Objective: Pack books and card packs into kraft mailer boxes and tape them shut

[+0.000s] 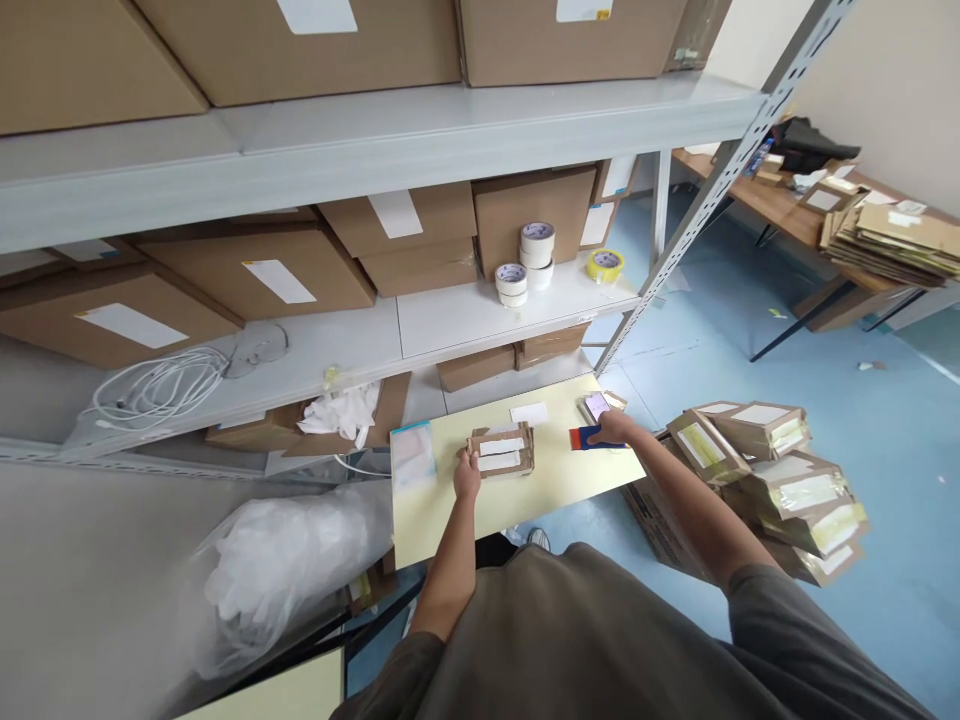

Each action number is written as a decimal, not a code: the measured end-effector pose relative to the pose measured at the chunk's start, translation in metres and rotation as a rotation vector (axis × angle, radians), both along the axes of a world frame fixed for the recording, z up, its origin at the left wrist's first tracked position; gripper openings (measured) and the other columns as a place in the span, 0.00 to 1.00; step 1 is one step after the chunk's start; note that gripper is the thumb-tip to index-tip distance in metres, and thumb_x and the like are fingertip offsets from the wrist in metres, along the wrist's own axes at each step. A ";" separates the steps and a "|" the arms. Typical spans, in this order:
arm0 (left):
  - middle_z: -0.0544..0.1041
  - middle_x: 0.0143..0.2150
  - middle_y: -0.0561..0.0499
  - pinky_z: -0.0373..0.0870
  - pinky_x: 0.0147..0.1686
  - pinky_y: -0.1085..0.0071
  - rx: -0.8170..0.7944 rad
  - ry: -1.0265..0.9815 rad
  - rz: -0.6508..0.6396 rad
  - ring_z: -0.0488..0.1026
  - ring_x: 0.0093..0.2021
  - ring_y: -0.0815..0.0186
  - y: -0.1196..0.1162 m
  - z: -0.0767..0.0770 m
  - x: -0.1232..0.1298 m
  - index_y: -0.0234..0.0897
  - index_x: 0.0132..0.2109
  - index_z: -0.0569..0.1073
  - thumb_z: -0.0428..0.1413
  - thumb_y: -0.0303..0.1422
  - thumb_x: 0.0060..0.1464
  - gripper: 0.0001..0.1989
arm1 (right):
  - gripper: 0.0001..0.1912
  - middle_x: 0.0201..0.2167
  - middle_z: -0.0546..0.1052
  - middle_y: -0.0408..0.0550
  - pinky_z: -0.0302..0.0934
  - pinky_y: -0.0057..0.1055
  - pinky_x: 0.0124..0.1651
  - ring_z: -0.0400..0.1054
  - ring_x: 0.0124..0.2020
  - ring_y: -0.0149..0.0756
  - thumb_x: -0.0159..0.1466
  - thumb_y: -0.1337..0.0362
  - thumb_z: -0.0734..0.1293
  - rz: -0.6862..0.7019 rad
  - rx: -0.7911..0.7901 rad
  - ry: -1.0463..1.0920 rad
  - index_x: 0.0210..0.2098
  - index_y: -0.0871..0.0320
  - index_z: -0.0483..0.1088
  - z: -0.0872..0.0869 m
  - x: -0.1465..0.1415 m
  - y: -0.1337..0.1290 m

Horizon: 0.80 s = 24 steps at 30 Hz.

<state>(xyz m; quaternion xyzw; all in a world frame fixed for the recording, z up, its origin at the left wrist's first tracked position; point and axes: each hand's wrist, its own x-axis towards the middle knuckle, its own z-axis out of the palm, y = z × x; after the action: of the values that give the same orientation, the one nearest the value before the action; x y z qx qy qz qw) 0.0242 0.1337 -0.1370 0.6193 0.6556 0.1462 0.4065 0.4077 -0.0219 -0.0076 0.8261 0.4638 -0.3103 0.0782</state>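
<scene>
A small cardboard box (517, 452) with white paper strips across its top lies on the pale yellow table (450, 515). My left hand (466, 474) grips its left edge, the fingers closed on the side. Toward the table's right end, my right hand (613, 429) is closed on a flat dark blue thing with an orange-red end (576, 439); its kind is too small to make out. Just beyond that hand lies a phone-like object with a lit face (597, 404). A white paper slip (529, 413) rests behind the box.
Metal shelving (450, 330) with large cartons stands across the table. It holds white tape rolls (537, 245), a yellow tape roll (604, 265) and coiled white cable (161, 385). Taped boxes (772, 475) are piled at right, a plastic bag (285, 560) at left.
</scene>
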 end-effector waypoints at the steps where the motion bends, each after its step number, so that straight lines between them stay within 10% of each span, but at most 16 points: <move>1: 0.85 0.45 0.40 0.72 0.49 0.61 0.001 0.001 -0.001 0.81 0.46 0.49 0.000 0.000 0.000 0.41 0.61 0.78 0.55 0.47 0.66 0.23 | 0.25 0.42 0.83 0.64 0.65 0.37 0.39 0.77 0.42 0.52 0.56 0.47 0.80 -0.016 0.005 -0.027 0.41 0.61 0.80 -0.005 -0.007 0.003; 10: 0.84 0.41 0.42 0.72 0.47 0.62 0.023 -0.015 0.008 0.81 0.45 0.50 0.001 -0.004 0.000 0.42 0.57 0.80 0.57 0.46 0.66 0.19 | 0.16 0.48 0.83 0.65 0.69 0.36 0.46 0.80 0.49 0.52 0.66 0.64 0.69 -0.188 0.014 -0.016 0.51 0.64 0.80 -0.069 -0.137 0.060; 24: 0.85 0.44 0.44 0.73 0.46 0.68 0.070 0.081 -0.083 0.82 0.47 0.56 -0.006 -0.002 -0.004 0.40 0.59 0.79 0.50 0.37 0.72 0.18 | 0.14 0.49 0.83 0.67 0.70 0.38 0.50 0.79 0.52 0.51 0.67 0.73 0.67 -0.154 0.063 -0.056 0.49 0.65 0.81 -0.081 -0.152 0.086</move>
<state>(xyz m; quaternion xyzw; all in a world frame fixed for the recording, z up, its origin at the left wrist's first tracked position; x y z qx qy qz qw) 0.0202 0.1273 -0.1388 0.6653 0.6396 0.1267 0.3635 0.2555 0.0645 -0.0884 0.8698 0.4059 -0.2775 0.0410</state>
